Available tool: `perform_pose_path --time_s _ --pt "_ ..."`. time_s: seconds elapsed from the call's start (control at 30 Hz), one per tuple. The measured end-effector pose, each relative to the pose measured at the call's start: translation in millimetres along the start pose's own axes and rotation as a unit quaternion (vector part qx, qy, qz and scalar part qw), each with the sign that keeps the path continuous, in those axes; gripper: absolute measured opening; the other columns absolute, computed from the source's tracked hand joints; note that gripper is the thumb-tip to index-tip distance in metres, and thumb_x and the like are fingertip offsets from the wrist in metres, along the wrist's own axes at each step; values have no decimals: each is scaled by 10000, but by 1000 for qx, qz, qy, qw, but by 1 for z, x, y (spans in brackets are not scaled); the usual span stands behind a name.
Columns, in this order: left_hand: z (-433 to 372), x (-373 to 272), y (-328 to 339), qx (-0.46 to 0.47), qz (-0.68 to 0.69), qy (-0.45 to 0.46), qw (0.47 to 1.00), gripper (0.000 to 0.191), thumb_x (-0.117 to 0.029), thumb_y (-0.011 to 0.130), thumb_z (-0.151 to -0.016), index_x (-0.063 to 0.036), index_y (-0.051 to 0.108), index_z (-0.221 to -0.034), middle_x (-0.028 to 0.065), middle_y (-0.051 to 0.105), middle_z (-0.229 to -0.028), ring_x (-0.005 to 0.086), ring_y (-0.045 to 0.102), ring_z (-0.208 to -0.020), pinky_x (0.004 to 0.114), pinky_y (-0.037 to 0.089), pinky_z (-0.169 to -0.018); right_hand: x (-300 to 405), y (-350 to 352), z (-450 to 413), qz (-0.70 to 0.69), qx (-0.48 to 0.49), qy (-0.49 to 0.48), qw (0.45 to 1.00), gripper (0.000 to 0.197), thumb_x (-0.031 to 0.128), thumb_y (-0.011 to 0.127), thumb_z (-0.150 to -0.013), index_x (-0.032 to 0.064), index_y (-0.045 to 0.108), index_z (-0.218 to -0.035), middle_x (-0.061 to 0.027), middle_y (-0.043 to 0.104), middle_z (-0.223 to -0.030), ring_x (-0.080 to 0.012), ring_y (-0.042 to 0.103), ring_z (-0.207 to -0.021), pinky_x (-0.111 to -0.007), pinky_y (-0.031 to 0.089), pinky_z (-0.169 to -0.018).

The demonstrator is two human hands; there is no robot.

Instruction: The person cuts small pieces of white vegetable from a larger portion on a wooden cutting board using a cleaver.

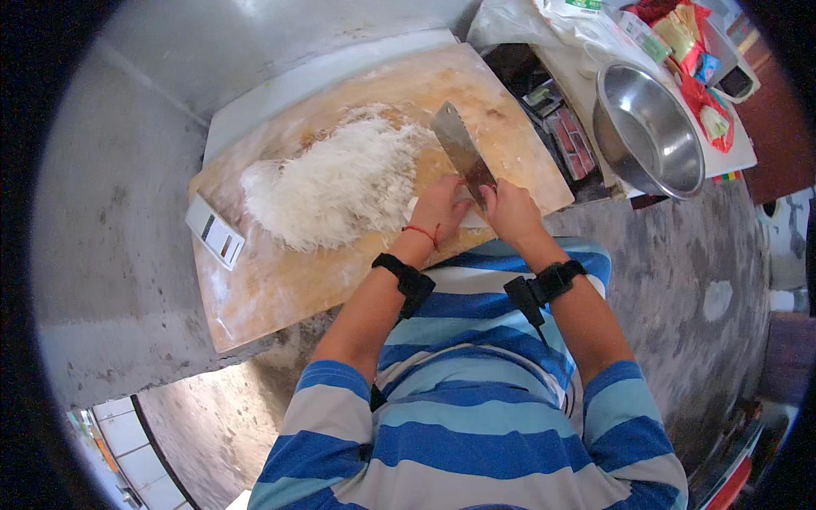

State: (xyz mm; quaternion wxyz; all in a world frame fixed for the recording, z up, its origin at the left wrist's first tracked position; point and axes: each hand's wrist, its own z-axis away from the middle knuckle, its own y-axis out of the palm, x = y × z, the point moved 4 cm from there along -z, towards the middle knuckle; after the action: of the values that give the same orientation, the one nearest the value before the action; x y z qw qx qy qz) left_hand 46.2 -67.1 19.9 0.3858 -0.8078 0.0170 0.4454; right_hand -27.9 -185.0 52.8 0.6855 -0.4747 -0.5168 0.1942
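Note:
My right hand (515,213) grips the handle of a broad steel cleaver (460,143), its blade slanting up and left over a large wooden cutting board (280,296). Close beside it, my left hand (440,205) holds down a white vegetable piece (473,218) near the board's front edge; the fingers hide much of it. A big heap of fine white vegetable shreds (335,182), perhaps radish, spreads over the board left of both hands. At the board's left edge lies a white handheld grater (215,231) with dark slots.
To the right, a deep stainless steel bowl (650,131) stands on a white-topped table (723,159) with plastic bags (637,35) and red packaging (692,38). Dark shelving with boxes (572,143) fills the gap beside the board. A grey wall (121,229) borders the board's left side.

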Motion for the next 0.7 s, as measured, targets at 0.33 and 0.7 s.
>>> perform_pose_path --time_s 0.33,0.7 --pt "6 4 -4 10 -15 44 999 151 -59 594 -711 -4 579 -852 154 581 -896 335 551 -857 381 457 -752 4 -23 10 19 13 -21 1000 300 317 498 -849 32 589 -828 -227 605 -728 -398 595 -709 -484 473 -649" --pt "1 12 6 35 -42 37 998 68 -61 586 -720 -11 612 -758 165 593 -797 340 564 -787 399 466 -693 21 -25 10 85 112 -37 989 285 287 491 -853 27 607 -827 -228 609 -753 -403 597 -740 -479 476 -658"
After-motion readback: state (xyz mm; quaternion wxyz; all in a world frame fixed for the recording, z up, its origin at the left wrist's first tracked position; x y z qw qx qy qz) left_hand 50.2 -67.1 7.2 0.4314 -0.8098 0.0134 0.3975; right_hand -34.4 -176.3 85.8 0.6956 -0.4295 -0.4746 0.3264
